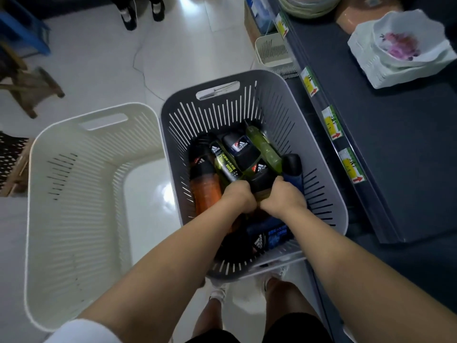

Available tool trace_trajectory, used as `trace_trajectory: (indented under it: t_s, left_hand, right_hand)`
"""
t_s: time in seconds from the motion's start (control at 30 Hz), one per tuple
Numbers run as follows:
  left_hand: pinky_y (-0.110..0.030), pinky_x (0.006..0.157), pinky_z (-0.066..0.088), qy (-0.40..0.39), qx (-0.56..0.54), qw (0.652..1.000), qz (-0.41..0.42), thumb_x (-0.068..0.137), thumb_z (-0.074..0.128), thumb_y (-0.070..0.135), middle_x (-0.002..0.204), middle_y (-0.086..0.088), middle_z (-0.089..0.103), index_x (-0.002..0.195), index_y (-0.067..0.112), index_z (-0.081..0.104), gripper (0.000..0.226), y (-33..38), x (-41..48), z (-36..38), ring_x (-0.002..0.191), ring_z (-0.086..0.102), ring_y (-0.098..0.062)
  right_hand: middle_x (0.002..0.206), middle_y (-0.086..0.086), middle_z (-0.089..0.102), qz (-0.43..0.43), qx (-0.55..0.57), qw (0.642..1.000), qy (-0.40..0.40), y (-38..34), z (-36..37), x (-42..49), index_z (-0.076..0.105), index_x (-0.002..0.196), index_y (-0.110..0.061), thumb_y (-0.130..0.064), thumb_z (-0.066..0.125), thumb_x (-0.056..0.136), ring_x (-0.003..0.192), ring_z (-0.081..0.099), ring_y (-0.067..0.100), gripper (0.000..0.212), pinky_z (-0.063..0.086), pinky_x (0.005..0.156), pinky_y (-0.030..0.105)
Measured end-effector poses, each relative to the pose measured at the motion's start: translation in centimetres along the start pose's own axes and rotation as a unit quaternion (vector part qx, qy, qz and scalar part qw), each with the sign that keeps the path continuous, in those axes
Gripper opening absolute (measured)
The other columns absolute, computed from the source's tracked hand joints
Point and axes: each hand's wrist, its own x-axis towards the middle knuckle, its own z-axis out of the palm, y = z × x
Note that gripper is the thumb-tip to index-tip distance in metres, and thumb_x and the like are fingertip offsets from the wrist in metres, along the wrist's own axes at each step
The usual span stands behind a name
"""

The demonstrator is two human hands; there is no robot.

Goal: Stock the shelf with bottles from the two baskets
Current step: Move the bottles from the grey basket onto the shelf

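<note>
The word "adidas" with its three-stripe mark can be read on several bottles in the grey basket [247,100] at the middle of the frame: on the olive-green bottle [223,160], which also carries pale green print too small to read; on the dark bottle [241,147] just right of it; on a black bottle [259,169] below that; and on the blue bottle [268,237] lower down, between the forearms. Along the shelf [395,144] edge on the right, the price tags [332,125] show yellow panels and red arrows, but their writing is illegible.
</note>
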Motion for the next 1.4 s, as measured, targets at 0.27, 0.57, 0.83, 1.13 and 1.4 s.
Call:
trace_trajectory:
  t_s: [0.27,0.57,0.83,1.13,1.4]
  left_hand:
    - [-0.038,0.082,0.056,0.042,-0.229,0.971,-0.052,0.065,0.088,0.013,0.097,-0.008,0.065,0.100,0.011,0.054,0.049,-3.9,-2.1,-6.8,0.094,0.063,-0.026]
    - [-0.048,0.093,0.052,-0.065,-0.484,0.868,0.091,0.075,0.080,0.010,0.108,-0.014,0.071,0.115,0.000,0.060,0.046,-2.8,-7.8,-12.8,0.101,0.067,-0.030]
    - [-0.045,0.090,0.053,-0.083,-0.475,0.835,0.265,0.079,0.073,0.003,0.096,-0.009,0.072,0.113,0.008,0.061,0.036,1.0,-12.6,-16.2,0.091,0.069,-0.026]
    - [-0.042,0.074,0.058,-0.211,-0.406,0.794,0.399,0.087,0.066,0.003,0.101,-0.012,0.070,0.118,0.008,0.056,0.034,11.1,-17.8,-13.4,0.087,0.069,-0.026]
    - [-0.035,0.081,0.055,-0.213,-0.284,0.766,0.537,0.077,0.076,-0.002,0.109,-0.012,0.068,0.121,0.008,0.053,0.051,22.2,-22.2,-8.6,0.101,0.066,-0.025]
  right_hand:
    - [0.129,0.014,0.056,-0.035,0.189,0.979,0.071,-1.6,-2.7,-1.5,0.036,0.135,-0.006,-0.045,0.083,0.065,0.117,0.055,0.033,0.093,0.051,0.087,0.039]
    - [0.108,-0.002,0.064,-0.020,0.542,0.827,0.150,-2.8,-8.7,-4.5,0.051,0.104,-0.032,-0.027,0.083,0.064,0.101,0.063,0.023,0.052,0.053,0.089,0.046]
    - [0.111,0.007,0.061,-0.069,0.694,0.696,0.170,-0.9,-13.6,-11.5,0.051,0.119,-0.024,-0.016,0.071,0.079,0.100,0.062,0.025,0.046,0.057,0.077,0.045]
    - [0.074,0.011,0.064,-0.048,0.788,0.560,0.252,4.4,-16.5,-21.2,0.066,0.080,-0.007,-0.039,0.073,0.078,0.059,0.059,0.025,0.032,0.053,0.059,0.032]
    - [0.091,0.021,0.073,-0.010,0.703,0.541,0.461,12.3,-19.1,-30.5,0.065,0.096,-0.004,-0.038,0.084,0.068,0.073,0.067,0.030,0.048,0.057,0.077,0.043]
